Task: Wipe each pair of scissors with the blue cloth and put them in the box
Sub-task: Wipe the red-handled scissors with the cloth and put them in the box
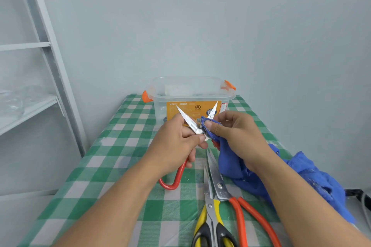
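Red-handled scissors, steel blades spread in a V, held above table centre. Left hand has fingers curled round handle and pivot; right hand pinches crumpled blue cloth onto the right blade. Just behind, at far edge: clear plastic box, orange latches. Toward near edge: yellow-black scissors and orange-handled scissors, flat on green-checked tablecloth.

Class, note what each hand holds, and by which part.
The left hand grips the red-handled scissors at the pivot, above the handles. The right hand pinches one end of the blue cloth around the right blade.
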The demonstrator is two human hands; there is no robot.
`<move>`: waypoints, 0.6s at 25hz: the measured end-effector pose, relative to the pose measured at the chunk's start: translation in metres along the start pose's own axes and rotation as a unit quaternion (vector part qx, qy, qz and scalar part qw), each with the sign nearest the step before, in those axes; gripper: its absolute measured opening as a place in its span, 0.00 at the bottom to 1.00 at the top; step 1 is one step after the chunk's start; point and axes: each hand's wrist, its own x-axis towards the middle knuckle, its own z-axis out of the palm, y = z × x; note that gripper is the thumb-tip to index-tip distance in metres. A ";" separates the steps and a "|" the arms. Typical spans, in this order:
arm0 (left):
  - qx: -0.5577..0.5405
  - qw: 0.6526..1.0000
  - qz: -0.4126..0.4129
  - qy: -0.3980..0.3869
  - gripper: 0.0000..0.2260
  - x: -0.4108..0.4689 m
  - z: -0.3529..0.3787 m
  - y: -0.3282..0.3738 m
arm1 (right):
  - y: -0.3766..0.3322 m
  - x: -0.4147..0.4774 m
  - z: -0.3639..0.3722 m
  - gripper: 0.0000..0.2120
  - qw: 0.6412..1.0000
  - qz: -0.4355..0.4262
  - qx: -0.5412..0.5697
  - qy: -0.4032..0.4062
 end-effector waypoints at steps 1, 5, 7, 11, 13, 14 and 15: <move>0.005 1.000 0.002 -0.001 0.08 0.000 0.000 0.000 | 0.000 0.000 0.001 0.12 1.000 0.000 0.009 0.015; 0.021 1.000 0.009 -0.002 0.09 0.000 0.002 0.002 | 0.000 0.001 0.004 0.18 0.998 -0.013 0.014 0.058; 0.022 1.000 0.013 0.000 0.09 0.000 0.004 0.003 | -0.001 0.003 0.006 0.22 0.998 -0.016 0.026 0.061; 0.005 1.000 0.010 -0.005 0.08 -0.002 0.007 0.002 | 0.001 0.005 0.009 0.29 0.995 -0.027 0.037 0.092; 0.001 1.000 0.008 -0.006 0.09 -0.003 0.007 0.002 | 0.002 0.004 0.008 0.27 0.994 -0.046 0.044 0.094; 0.000 1.000 0.007 -0.006 0.09 -0.002 0.007 0.002 | 0.003 0.003 0.008 0.24 0.992 -0.055 0.061 0.095; -0.002 1.000 0.006 -0.005 0.09 -0.002 0.006 0.001 | 0.003 0.001 0.006 0.22 0.989 -0.062 0.086 0.101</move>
